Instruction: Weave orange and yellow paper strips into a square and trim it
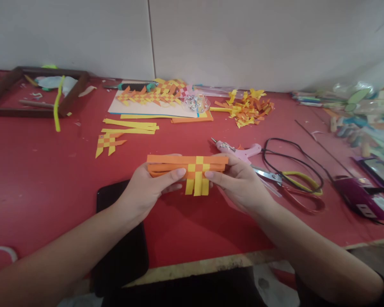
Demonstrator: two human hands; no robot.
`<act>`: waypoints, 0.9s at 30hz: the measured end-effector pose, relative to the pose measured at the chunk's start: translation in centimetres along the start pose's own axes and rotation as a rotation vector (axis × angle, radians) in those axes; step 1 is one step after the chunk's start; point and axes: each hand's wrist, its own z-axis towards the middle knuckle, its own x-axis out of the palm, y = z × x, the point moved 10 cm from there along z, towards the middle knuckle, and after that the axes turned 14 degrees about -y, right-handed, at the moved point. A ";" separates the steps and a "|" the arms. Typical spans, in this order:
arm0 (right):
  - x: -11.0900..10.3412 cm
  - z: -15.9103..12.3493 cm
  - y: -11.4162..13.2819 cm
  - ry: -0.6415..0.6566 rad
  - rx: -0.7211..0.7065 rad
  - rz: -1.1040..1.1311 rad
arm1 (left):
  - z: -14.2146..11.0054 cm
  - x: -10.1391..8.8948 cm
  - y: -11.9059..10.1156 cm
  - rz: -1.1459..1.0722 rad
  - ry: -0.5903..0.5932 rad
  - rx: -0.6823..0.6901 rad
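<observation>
Between my two hands is a piece of woven paper strips (197, 167), orange ones running sideways and yellow ones hanging down, with a small checkered patch where they cross. My left hand (156, 181) pinches the orange strips left of the patch, thumb in front and fingers behind. On the other side my right hand (232, 179) grips it the same way, its thumb at the patch's right edge. The piece is held up above the red table. A finished woven paper fish (107, 143) lies to the left, below loose yellow strips (131, 126).
Scissors (284, 183) and a pink glue gun (238, 150) with a black cord lie on the right. A black phone (124, 238) is under my left forearm. Several woven fish (150, 96) and paper scraps (249, 108) lie along the back, near a brown frame (25, 111).
</observation>
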 end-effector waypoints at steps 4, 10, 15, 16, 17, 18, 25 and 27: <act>-1.0 0.2 1.0 -0.091 -0.125 -0.053 | 0.3 -0.5 -0.3 -0.056 -0.072 0.009; -0.6 -3.2 6.6 -0.275 -0.855 -0.577 | 0.4 -1.5 -0.8 -0.087 -0.204 0.093; 2.9 -6.4 7.6 -0.102 -1.249 -0.791 | -0.2 -0.3 0.2 0.018 -0.112 0.006; 3.0 -6.6 7.8 -0.096 -1.278 -0.795 | -0.2 -0.3 0.2 0.013 -0.117 0.003; 3.1 -6.8 7.9 -0.100 -1.299 -0.800 | -0.2 -0.4 0.1 0.001 -0.124 0.010; 3.0 -6.9 8.1 -0.115 -1.319 -0.801 | -0.1 -0.5 -0.1 -0.017 -0.132 0.026; 2.7 -8.0 8.9 -0.182 -1.434 -0.809 | -0.7 0.6 0.0 0.028 -0.016 0.001; 3.1 -8.1 8.7 -0.142 -1.434 -0.810 | -1.2 1.5 0.6 0.045 0.080 -0.060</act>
